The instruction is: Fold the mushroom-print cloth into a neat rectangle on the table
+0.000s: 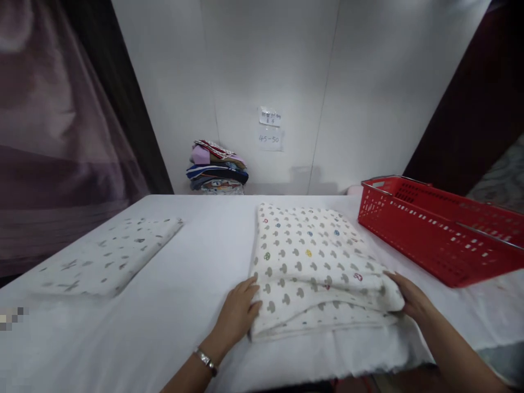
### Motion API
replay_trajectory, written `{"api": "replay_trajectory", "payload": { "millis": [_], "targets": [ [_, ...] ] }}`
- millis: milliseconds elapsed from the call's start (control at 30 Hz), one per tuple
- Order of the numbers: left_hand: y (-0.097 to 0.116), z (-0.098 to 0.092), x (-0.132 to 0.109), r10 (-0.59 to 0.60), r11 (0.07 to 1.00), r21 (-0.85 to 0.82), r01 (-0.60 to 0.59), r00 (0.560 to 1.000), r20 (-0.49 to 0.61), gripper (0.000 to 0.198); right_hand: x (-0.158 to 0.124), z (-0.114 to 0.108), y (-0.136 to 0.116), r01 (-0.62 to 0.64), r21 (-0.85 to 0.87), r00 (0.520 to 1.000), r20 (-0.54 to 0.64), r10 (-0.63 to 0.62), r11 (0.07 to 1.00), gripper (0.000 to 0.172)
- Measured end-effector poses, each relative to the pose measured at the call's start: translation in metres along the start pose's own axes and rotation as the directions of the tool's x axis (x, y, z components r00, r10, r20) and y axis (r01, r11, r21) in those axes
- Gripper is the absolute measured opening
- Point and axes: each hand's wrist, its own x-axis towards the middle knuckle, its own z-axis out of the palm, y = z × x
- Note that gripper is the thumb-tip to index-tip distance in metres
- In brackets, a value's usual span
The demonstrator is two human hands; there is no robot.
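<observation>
A white cloth (311, 256) printed with grey and a few coloured mushrooms lies folded in layers on the white-covered table. Its near edge is rumpled, with the upper layer standing slightly off the layers below. At the left edge, my left hand (236, 310) rests its fingertips against the cloth, thumb and fingers apart. Around the near right corner of the upper layer, my right hand (410, 296) is closed on the fabric; some fingertips are hidden behind it. Another folded white cloth (118, 254) with a sparse print lies farther left, apart from both hands.
On the right stands a red perforated plastic basket (417, 240) with metal handles. A stack of folded fabrics (216, 168) sits by the white wall at the back. Paper labels (271, 139) hang on that wall. A pinkish curtain (61, 136) hangs at the left.
</observation>
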Motion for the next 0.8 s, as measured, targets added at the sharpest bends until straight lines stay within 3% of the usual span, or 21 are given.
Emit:
{"api": "replay_trajectory", "payload": {
  "millis": [100, 200, 400, 533, 667, 733, 800],
  "targets": [
    [0.007, 0.003, -0.003, 0.080, 0.997, 0.007, -0.079, 0.994, -0.074, 0.032, -0.005, -0.014, 0.015, 0.019, -0.016, 1.000, 0.001, -0.019, 1.000, 0.029],
    [0.020, 0.005, -0.010, 0.192, 0.981, 0.027, -0.191, 0.979, -0.074, 0.036, -0.009, -0.014, 0.011, 0.004, -0.077, 1.000, -0.006, -0.005, 0.997, 0.030],
    [0.036, 0.006, -0.013, 0.187, 0.981, 0.039, -0.190, 0.980, 0.068, 0.031, -0.011, 0.003, -0.017, 0.108, -0.202, 0.991, 0.101, -0.089, 0.973, 0.036],
    [0.034, 0.006, -0.002, 0.218, 0.973, 0.056, -0.225, 0.970, 0.112, 0.018, -0.010, 0.016, -0.051, 0.162, -0.195, 0.987, 0.019, -0.161, 0.967, 0.049],
    [0.026, 0.007, 0.000, 0.278, 0.958, 0.040, -0.283, 0.955, 0.100, 0.022, -0.014, 0.012, -0.068, 0.356, -0.165, 0.934, 0.022, -0.358, 0.920, 0.056],
    [0.023, 0.006, -0.004, 0.316, 0.948, 0.024, -0.318, 0.947, 0.060, 0.025, -0.017, 0.005, -0.059, 0.289, -0.273, 0.951, -0.026, -0.307, 0.918, 0.058],
    [0.020, 0.004, -0.010, 0.372, 0.928, 0.009, -0.373, 0.928, 0.034, 0.026, -0.019, -0.005, -0.042, 0.137, -0.380, 0.975, -0.110, -0.192, 0.915, 0.057]
  ]
}}
